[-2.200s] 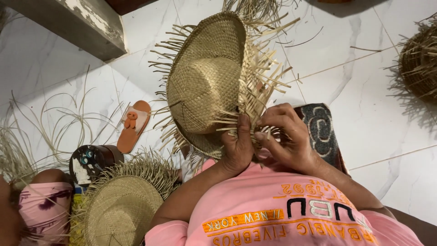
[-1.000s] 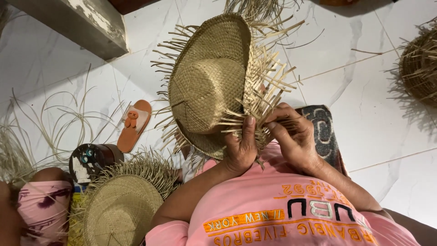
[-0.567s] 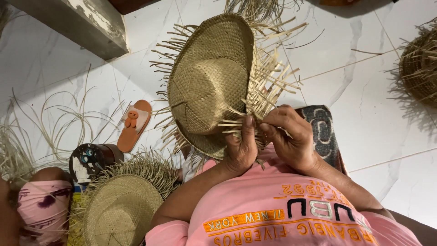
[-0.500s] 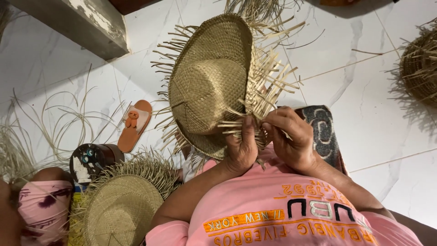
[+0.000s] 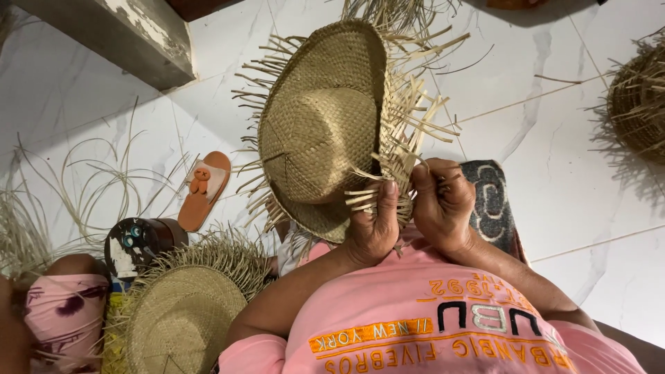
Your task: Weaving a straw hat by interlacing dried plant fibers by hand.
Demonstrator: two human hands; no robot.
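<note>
Field notes, head view. The half-woven pale straw hat with a fringe of loose strands (image 5: 322, 131) was held up at the centre of the view, crown toward the camera, above the white marble-patterned tiled floor (image 5: 575, 180).

The left hand (image 5: 374, 225) was closed on the brim edge at about 5 o'clock of the hat, thumb pressed over the flat straw strands (image 5: 409, 149) there. The right hand (image 5: 443, 204) sat just beside it, its grip curled shut around strands of the same stretch of fringe.

Progress, as judged: crown and most of the brim were already woven tight. Loose ends stood out all round the rim, from 7 o'clock up through 12 to 4, so the edge finish looked barely begun, with nearly the whole circumference left.

Against the earliest frame: the hat had tipped slightly, its crown turned more squarely to the camera. Both hands had kept to the same lower-right spot of the brim, and the fingers had shifted only a little among the strands.

Around: a second fringed straw hat (image 5: 183, 315) lay on the floor at 7 o'clock, touching a dark round tin (image 5: 138, 242). An orange sandal (image 5: 203, 190) lay at 9 o'clock. A darker straw piece (image 5: 637, 104) sat at 2 o'clock. A patterned grey cloth (image 5: 493, 208) showed behind the right hand.
</note>
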